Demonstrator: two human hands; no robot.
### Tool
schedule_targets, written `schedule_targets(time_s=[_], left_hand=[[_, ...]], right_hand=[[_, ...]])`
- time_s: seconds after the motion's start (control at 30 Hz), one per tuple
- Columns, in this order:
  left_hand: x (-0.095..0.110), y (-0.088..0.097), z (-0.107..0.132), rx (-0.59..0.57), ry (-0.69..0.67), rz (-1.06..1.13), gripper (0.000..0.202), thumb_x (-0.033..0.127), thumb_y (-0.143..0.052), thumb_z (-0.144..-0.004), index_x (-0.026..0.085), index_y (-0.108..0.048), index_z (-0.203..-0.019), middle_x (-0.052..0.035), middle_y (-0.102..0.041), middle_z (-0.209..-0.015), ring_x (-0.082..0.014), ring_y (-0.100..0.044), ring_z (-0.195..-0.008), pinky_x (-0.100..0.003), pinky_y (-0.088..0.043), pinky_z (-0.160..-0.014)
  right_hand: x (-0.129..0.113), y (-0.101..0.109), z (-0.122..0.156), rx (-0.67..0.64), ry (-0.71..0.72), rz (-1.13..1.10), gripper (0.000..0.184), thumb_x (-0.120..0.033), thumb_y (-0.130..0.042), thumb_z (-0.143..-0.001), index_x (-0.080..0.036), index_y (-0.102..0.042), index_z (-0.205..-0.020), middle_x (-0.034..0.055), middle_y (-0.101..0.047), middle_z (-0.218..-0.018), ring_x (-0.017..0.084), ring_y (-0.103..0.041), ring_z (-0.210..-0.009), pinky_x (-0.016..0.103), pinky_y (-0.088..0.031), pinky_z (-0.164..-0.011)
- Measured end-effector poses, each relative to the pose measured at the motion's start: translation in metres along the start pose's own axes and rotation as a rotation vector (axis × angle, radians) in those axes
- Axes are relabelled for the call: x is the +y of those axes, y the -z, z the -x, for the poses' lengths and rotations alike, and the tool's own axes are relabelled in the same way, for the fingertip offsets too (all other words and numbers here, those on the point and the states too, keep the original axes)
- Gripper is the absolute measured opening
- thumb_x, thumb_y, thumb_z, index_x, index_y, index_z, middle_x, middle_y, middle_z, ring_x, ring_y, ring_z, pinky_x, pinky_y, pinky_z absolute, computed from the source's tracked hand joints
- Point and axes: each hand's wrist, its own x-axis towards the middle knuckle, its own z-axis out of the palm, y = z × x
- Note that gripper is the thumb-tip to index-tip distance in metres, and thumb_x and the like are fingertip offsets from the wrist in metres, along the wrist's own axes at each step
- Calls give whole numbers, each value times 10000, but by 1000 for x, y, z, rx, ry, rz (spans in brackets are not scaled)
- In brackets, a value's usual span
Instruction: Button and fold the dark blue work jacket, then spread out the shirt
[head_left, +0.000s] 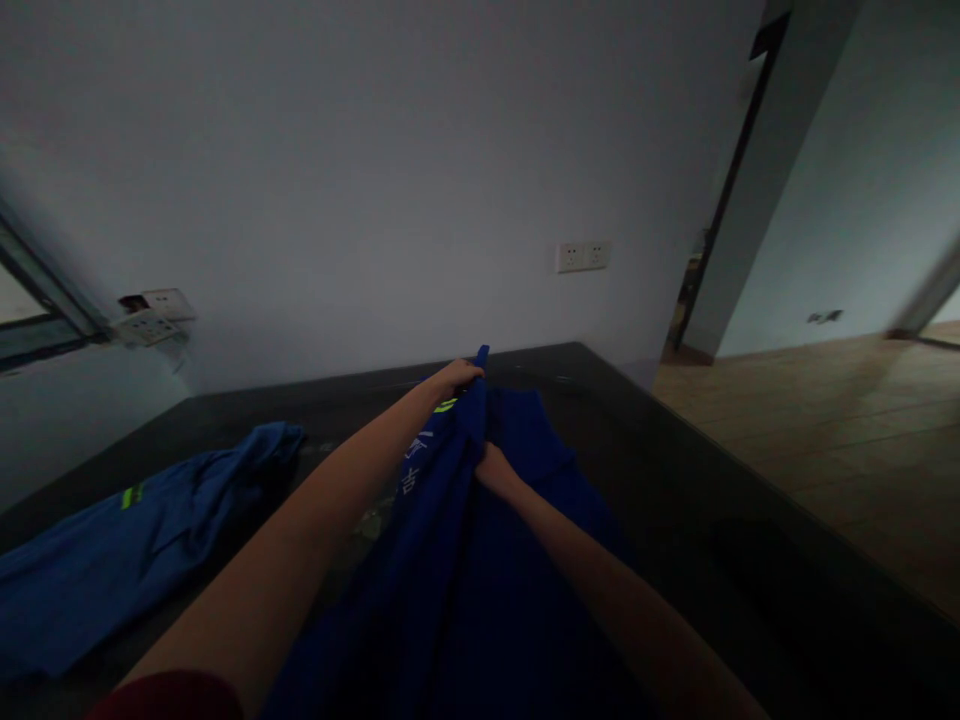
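Observation:
A bright blue garment (517, 560) with white printed characters and a yellow-green stripe lies over the dark table in front of me; its exact kind is hard to tell in the dim light. My left hand (459, 374) grips its far edge, lifting a fold upright. Nearer to me, my right hand (495, 468) is closed on the same raised fold. The fingertips of both hands are partly hidden by cloth. To the left, a second blue garment (165, 520) with a small yellow-green patch lies loosely spread, untouched by either hand.
The dark table (600, 420) meets a pale wall behind. A double wall socket (583, 257) is above its far edge, and more socket plates (154, 315) hang at the left near a window frame. Tiled floor (787, 430) stretches off to the right.

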Motion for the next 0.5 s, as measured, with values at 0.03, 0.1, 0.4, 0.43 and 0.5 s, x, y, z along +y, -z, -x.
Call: schedule_targets(time_s=[0.03, 0.1, 0.4, 0.43, 0.5], left_hand=[[-2, 7, 3, 11, 10, 2, 54, 146, -614, -689, 156, -565, -668, 32, -495, -437, -108, -469, -400, -220, -369, -439], [-4, 24, 10, 42, 25, 10, 46, 170, -617, -687, 162, -571, -684, 15, -541, -474, -125, -509, -431, -233, -406, -464], [-15, 110, 45, 152, 63, 79, 116, 236, -635, -662, 159, -585, -734, -28, -612, -556, -160, -570, -518, -280, -490, -550], [-17, 117, 49, 154, 65, 83, 127, 238, -637, -663, 154, -590, -745, -34, -622, -572, -163, -579, -533, -286, -498, -567], [-18, 127, 55, 147, 66, 89, 145, 251, -640, -672, 145, -600, -763, -49, -640, -603, -173, -599, -567, -297, -510, -599]], right_hand=[[-6, -4, -5, 18, 0, -46, 341, -159, -445, -856, -182, -600, -1159, 62, -680, -1097, 213, -616, -1006, 297, -482, -845], [-18, -11, -14, 55, 10, -128, 398, -181, -464, -854, -180, -519, -1248, 66, -663, -1133, 205, -617, -1007, 296, -490, -832], [-22, -13, -35, -17, -243, -323, 578, -61, -640, -627, -137, -534, -1190, 118, -653, -1071, 219, -636, -916, 297, -506, -748], [-20, -10, -38, -10, -234, -334, 551, -70, -644, -632, -153, -550, -1169, 96, -657, -1049, 203, -640, -878, 286, -509, -722], [-17, -2, -44, 26, -207, -348, 491, -92, -628, -665, -185, -567, -1143, 63, -653, -1040, 176, -635, -842, 274, -509, -699]])
